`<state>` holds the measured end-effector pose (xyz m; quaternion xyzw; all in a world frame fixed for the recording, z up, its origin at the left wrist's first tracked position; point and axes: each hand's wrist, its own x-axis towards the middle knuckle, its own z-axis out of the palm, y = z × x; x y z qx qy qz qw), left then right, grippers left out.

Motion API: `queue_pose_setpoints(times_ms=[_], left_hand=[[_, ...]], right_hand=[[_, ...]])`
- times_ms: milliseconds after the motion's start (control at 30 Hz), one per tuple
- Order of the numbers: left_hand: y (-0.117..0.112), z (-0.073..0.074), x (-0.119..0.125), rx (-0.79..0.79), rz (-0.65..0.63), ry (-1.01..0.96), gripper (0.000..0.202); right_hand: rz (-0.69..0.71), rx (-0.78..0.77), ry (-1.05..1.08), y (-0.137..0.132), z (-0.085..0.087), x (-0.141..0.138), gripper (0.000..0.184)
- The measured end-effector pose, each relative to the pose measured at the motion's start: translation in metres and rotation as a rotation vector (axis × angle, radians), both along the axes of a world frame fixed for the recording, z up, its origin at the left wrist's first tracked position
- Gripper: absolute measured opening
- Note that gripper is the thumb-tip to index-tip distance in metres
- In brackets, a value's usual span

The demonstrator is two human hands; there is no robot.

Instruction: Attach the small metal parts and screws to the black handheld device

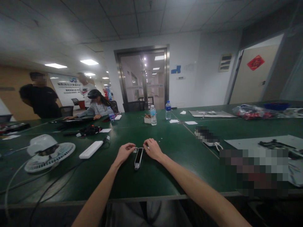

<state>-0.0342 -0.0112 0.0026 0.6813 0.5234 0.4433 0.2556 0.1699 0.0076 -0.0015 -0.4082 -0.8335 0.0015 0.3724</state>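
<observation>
Left hand (pixel 124 153) and right hand (pixel 153 149) meet at the far end of a slim handheld device (pixel 139 156) with a black face and pale casing; it lies flat on the green workbench (pixel 151 184), long axis pointing roughly back at the person; resting it there likely lets the bench take the weight, leaving both hands free for that end; left fingers (pixel 131 147) are pinched on a small metal fitting (pixel 135 150) at the device's tip, clearly not released; right fingers (pixel 146 147) curl in from the other side, at or very near the same end; can't tell whether they grip anything, too small in this view; a white desk fan (pixel 59 154) lies tipped over to the left, beside a white power bank (pixel 91 149) with its cable attached; further up the bench are a small cardboard box (pixel 147 119) and two water bottles (pixel 153 115); a co-worker (pixel 98 105) sits at the far side, hands on a laptop (pixel 78 119); another person (pixel 39 96) stands behind; patches on the right are blurred out, contents unreadable.
</observation>
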Motion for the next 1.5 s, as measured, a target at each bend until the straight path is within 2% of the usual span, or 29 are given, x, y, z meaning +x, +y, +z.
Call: queue_pose_setpoints(times_ms=[133, 233, 500, 700, 933, 1133, 1500], left_hand=[[0.001, -0.001, -0.004, 0.04, 0.095, 0.15, 0.029], [0.0, 0.001, -0.003, 0.047, 0.085, 0.212, 0.028], [0.0, 0.003, 0.002, 0.047, 0.016, 0.28, 0.025], [0.005, 0.001, 0.0, 0.056, 0.0, 0.271, 0.023], [0.006, 0.008, 0.001, -0.021, -0.029, 0.205, 0.024], [0.009, 0.002, 0.002, -0.021, -0.059, 0.185, 0.027], [-0.006, 0.003, 0.014, 0.034, -0.016, 0.201, 0.018]], right_hand=[[-0.081, -0.12, -0.062, 0.002, -0.001, 0.005, 0.011], [-0.109, -0.194, -0.1, 0.004, -0.001, 0.008, 0.012], [0.025, -0.183, -0.082, 0.009, -0.007, 0.01, 0.01], [0.05, -0.187, -0.067, 0.01, -0.008, 0.009, 0.006], [0.054, -0.171, -0.044, 0.02, -0.015, 0.008, 0.007], [0.001, -0.204, -0.037, 0.029, -0.019, 0.009, 0.009], [0.083, -0.3, 0.027, 0.024, -0.018, 0.015, 0.011]])
